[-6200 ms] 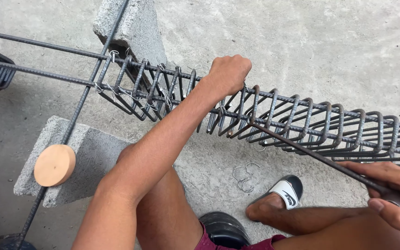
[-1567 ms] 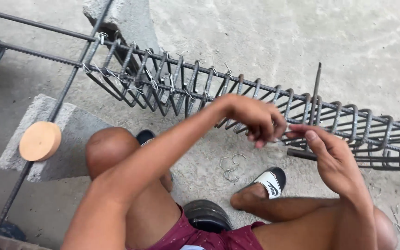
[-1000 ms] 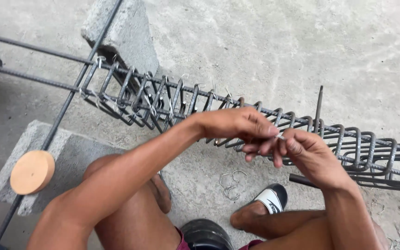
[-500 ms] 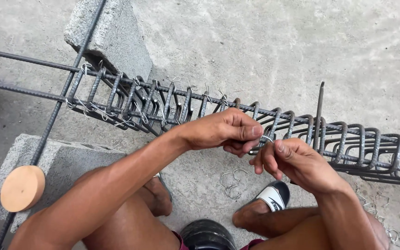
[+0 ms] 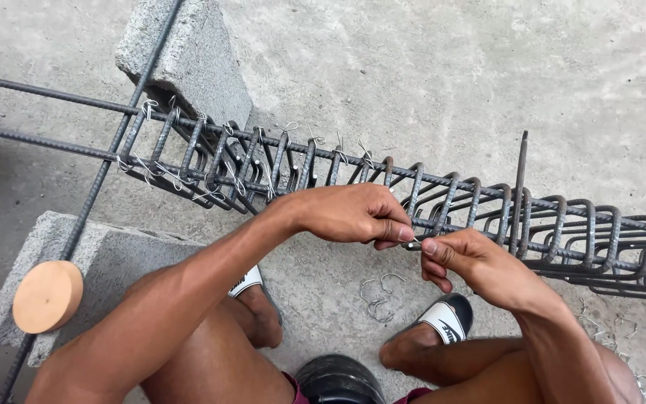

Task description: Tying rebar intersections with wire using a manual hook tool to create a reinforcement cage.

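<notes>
— What are the hands doing?

— Both meet at the near side of the cage (image 5: 443, 202), about halfway along it. The left hand (image 5: 353, 213) comes in from the left, knuckles up, fingers curled, thumb and forefinger pressed together on something small and metallic. The right hand (image 5: 472, 265) faces it, forefinger and thumb closed right beside the left ones. The fingertips of both hands nearly touch.

— What is being pinched?

— A bit of thin wire, I think. It is too small to tell for sure. It sits against the near lower bar (image 5: 562, 251) of the cage.

— And the cage itself?

— Long bars run from upper left to lower right, with many bent hoops packed along them. Its left end rests across two blocks: one (image 5: 188, 67) at the far side, one (image 5: 106, 262) at the near side. Small wire ties (image 5: 147, 108) stick up where the hoops on the left cross the top bar.

— Anything standing up?

— A short rod (image 5: 519, 187) stands upright among the hoops, just right of the hands.

— What lies around?

— A round wooden disc (image 5: 48, 296) sits at the edge of the near block. Loose wire pieces (image 5: 379, 295) lie on the floor (image 5: 450, 67) under the hands, more at the lower right corner. The person sits low, knees apart, each foot in a sandal (image 5: 446, 322); a dark round thing (image 5: 338, 381) lies between the legs.
</notes>
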